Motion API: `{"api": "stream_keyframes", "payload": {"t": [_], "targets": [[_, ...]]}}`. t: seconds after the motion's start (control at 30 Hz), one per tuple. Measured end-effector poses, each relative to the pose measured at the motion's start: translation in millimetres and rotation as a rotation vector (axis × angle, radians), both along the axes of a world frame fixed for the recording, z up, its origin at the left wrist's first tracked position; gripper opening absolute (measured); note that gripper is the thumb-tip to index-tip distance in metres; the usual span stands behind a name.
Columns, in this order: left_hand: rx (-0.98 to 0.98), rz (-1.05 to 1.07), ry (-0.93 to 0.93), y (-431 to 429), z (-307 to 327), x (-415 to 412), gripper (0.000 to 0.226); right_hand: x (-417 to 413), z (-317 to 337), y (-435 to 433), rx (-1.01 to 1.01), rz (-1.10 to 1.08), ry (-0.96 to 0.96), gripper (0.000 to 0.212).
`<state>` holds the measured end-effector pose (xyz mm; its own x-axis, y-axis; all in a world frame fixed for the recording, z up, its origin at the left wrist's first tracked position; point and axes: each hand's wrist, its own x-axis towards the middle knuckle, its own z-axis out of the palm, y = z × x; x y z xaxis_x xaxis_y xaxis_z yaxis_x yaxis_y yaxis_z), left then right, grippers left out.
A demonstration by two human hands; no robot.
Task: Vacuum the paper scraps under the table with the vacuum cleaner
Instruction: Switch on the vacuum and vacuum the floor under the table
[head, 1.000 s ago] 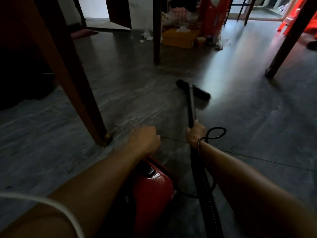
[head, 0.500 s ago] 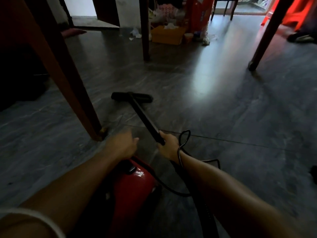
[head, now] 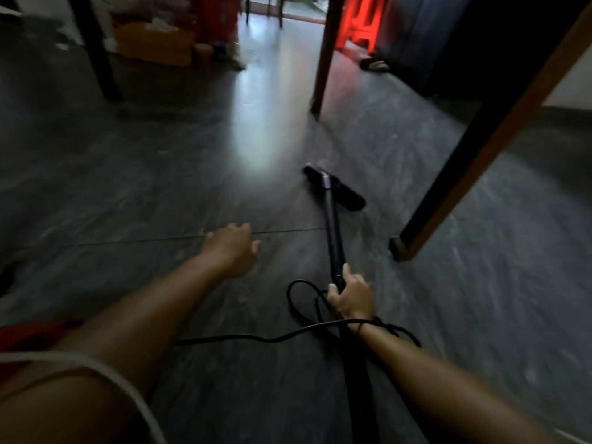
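Observation:
My right hand (head: 350,296) grips the black vacuum wand (head: 333,238) near its lower end. The wand runs forward to the black floor nozzle (head: 336,192), which lies flat on the dark grey floor under the table. My left hand (head: 232,248) hovers over the floor with its fingers loose and holds nothing. Only a strip of the red vacuum body (head: 28,334) shows at the left edge, behind my left arm. A black cord (head: 256,339) loops on the floor around my right wrist. No paper scraps show near the nozzle; the picture is blurred.
A wooden table leg (head: 448,193) slants down just right of the nozzle. Another leg (head: 323,59) stands behind it, a dark leg (head: 96,49) at far left. A yellow box (head: 153,43) and clutter lie at the back, a red stool (head: 358,24) at upper right.
The view has swung to the right. The nozzle has moved right, close to the right table leg. My left hand has come off the red vacuum body and now hangs over the floor.

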<state>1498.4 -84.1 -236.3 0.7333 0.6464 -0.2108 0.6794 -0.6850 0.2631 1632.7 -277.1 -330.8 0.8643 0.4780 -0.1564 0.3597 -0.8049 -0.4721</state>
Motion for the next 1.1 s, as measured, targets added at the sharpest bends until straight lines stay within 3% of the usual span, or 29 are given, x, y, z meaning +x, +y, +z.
{"api": "stream_keyframes", "payload": {"t": [0.2, 0.43, 0.5, 0.7, 0.77, 0.9, 1.0, 1.1], "targets": [[-0.013, -0.188, 0.011, -71, -16, 70, 0.041, 6, -3, -4, 0.064, 0.062, 0.063, 0.062], [-0.008, -0.113, -0.027, -69, -19, 92, 0.046, 30, 19, -5, -0.006, -0.456, -0.002, 0.055], [-0.015, -0.098, -0.041, -65, -19, 91, 0.047, 16, 13, -7, 0.018, -0.412, -0.012, 0.058], [-0.018, -0.049, -0.057, -42, -21, 85, 0.047, -11, -7, 8, -0.005, -0.008, 0.003, 0.062], [-0.027, -0.024, -0.048, -38, -22, 82, 0.049, -7, -3, 27, -0.029, 0.007, -0.025, 0.061], [-0.009, -0.011, -0.009, -40, -24, 76, 0.051, 29, 14, 53, 0.057, -0.260, 0.049, 0.050], [-0.002, -0.044, -0.005, -34, -21, 71, 0.048, 58, 31, 62, 0.376, -0.587, 0.247, 0.046], [0.004, -0.051, -0.019, -17, -17, 66, 0.045, 69, 33, 76, 0.361, -0.526, 0.274, 0.058]]}}
